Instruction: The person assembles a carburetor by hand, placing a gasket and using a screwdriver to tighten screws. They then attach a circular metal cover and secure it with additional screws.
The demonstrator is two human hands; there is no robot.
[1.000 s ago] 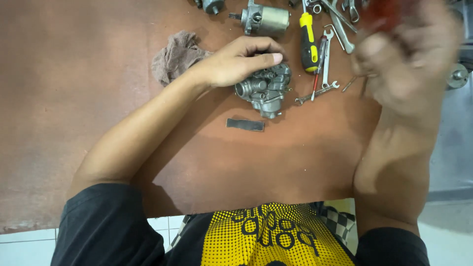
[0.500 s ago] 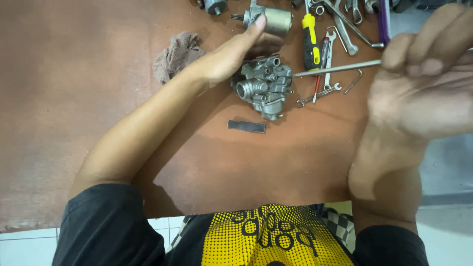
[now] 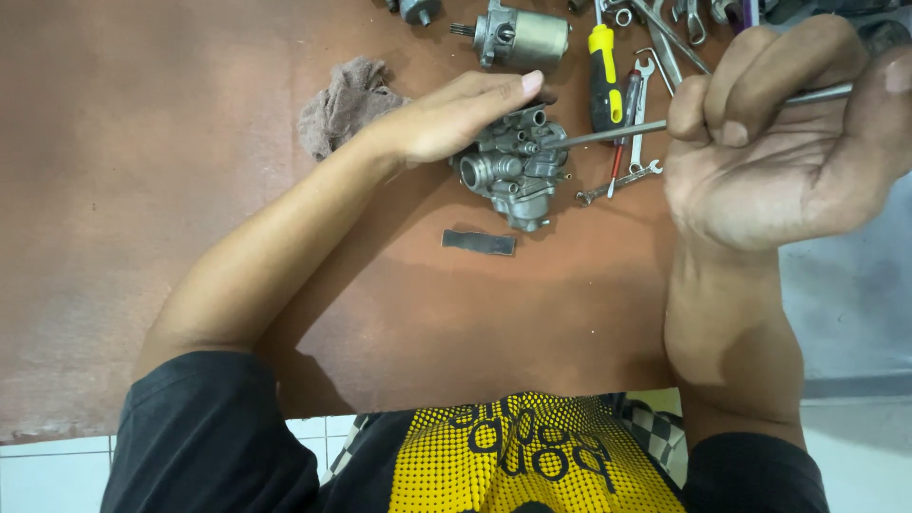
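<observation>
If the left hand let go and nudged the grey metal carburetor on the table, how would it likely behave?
The carburetor looks like cast metal, so probably rigid and heavy for its size. Its lumpy, ported shape suggests it would slide or rock rather than roll. The left hand rests on top, perhaps steadying it against the thin rod.

We find open brown tabletop [image 3: 142, 190] left of the crumpled grey-brown rag [image 3: 344, 100] and in front of the flat dark metal strip [image 3: 478, 242]. Behind the grey cast-metal carburettor [image 3: 513, 166], passage is blocked by the silver cylindrical motor [image 3: 518, 36], the yellow-handled screwdriver [image 3: 602, 76] and steel spanners [image 3: 627, 176].
</observation>
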